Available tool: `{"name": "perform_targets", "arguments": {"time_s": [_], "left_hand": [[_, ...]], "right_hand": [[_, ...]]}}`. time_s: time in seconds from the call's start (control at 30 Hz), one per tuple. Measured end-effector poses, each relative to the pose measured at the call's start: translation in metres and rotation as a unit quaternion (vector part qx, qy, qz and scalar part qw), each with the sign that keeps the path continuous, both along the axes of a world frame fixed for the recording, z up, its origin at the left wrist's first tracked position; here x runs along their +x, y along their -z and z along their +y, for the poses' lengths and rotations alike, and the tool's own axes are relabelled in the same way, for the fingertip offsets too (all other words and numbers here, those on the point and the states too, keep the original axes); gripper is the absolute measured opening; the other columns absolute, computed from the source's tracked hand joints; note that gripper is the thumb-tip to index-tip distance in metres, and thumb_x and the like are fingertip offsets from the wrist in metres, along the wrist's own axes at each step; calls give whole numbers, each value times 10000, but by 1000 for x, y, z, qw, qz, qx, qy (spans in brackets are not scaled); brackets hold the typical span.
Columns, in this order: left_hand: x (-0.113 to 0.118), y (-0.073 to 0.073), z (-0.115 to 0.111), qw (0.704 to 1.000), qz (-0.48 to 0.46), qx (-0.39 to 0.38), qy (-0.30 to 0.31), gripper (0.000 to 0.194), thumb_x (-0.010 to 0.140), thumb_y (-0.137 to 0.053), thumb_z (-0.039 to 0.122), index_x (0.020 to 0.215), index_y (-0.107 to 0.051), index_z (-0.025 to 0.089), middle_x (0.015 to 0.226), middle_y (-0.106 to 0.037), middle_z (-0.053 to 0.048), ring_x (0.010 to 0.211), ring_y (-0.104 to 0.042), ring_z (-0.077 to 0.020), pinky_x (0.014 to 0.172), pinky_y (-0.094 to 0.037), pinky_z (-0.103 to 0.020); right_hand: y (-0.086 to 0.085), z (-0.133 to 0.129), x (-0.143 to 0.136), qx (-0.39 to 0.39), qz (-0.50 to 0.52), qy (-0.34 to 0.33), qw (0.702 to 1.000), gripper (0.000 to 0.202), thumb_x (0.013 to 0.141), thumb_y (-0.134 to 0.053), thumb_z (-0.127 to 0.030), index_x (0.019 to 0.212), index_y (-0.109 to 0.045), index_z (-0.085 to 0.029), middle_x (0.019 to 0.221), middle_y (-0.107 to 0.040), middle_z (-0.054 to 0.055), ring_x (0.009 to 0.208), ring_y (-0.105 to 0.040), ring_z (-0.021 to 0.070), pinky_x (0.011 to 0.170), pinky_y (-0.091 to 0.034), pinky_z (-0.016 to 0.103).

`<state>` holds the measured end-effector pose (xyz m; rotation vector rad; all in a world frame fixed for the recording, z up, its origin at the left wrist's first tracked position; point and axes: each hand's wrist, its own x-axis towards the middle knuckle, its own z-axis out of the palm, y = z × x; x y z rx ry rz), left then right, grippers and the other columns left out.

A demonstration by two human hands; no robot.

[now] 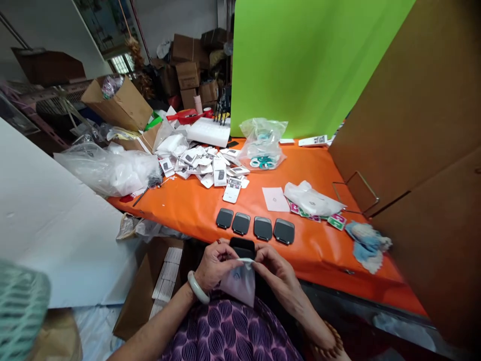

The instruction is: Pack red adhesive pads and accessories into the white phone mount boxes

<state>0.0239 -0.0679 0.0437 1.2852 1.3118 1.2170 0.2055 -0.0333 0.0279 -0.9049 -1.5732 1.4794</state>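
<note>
A translucent white plastic bag hangs between my hands, close to my body and in front of the table edge. My left hand pinches the left side of its opening. The right hand pinches the opening on the other side. A black flat case with rounded corners stands at the mouth of the bag, its lower part hidden by the bag and fingers. Several similar dark cases lie in a row just beyond, among them one at the left end and one at the right end.
Small white printed boxes are heaped on the orange table. Behind them stands a clear bag of teal-and-white rings. To the right lie a white bag over coloured cards and a blue-white cloth. A carton sits lower left.
</note>
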Motion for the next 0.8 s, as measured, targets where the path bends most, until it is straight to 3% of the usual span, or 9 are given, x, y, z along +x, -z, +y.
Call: {"name": "perform_targets", "arguments": {"time_s": [0.1,0.2,0.3,0.4,0.53,0.63,0.8], "left_hand": [[0,3,0,1000,11,-1,29,233,675,-773,348,647,-671,140,673,-500,3,668,-464,-117,629,-391,-239],[2,1,1,1000,12,15,24,213,664,-782,313,634,-656,144,683,-519,1,687,-479,-123,663,-395,-246],[5,-9,2,999,2,33,26,184,664,-780,266,641,-642,147,907,-624,-57,862,-560,-169,805,-414,-279],[7,-17,1,998,-11,46,39,156,696,-750,222,656,-616,153,1073,-637,-89,1016,-571,-210,920,-394,-320],[11,-18,1,997,-36,49,41,171,732,-715,230,664,-573,162,943,-654,-70,901,-588,-186,838,-430,-311],[14,-14,6,997,-63,50,7,193,744,-701,259,663,-553,165,856,-639,-49,816,-575,-164,759,-439,-283],[15,-4,17,995,-75,47,-52,219,753,-676,289,652,-525,166,747,-589,-17,713,-536,-132,673,-429,-247]], "right_hand": [[1,3,2,-30,30,1,999,309,801,-631,-458,687,-495,-205,825,-519,21,747,-496,161,652,-432,249],[-2,6,5,-55,62,-7,997,297,794,-645,-453,707,-513,-202,967,-548,41,814,-529,171,681,-448,251],[-9,7,10,-55,74,-35,995,264,794,-653,-431,727,-529,-208,1085,-549,58,988,-541,220,794,-468,291],[-15,8,12,-44,91,-64,993,234,814,-634,-417,742,-533,-218,1077,-565,59,1042,-538,235,841,-469,317],[-8,8,8,-57,125,-44,990,225,814,-635,-420,761,-536,-225,978,-595,47,924,-576,209,794,-483,302],[1,6,0,-61,132,-6,989,241,814,-629,-443,781,-528,-226,949,-596,46,857,-578,192,742,-488,286],[17,3,-16,13,31,-19,999,256,800,-642,-430,924,-564,-220,827,-574,20,742,-547,169,666,-468,268]]}}
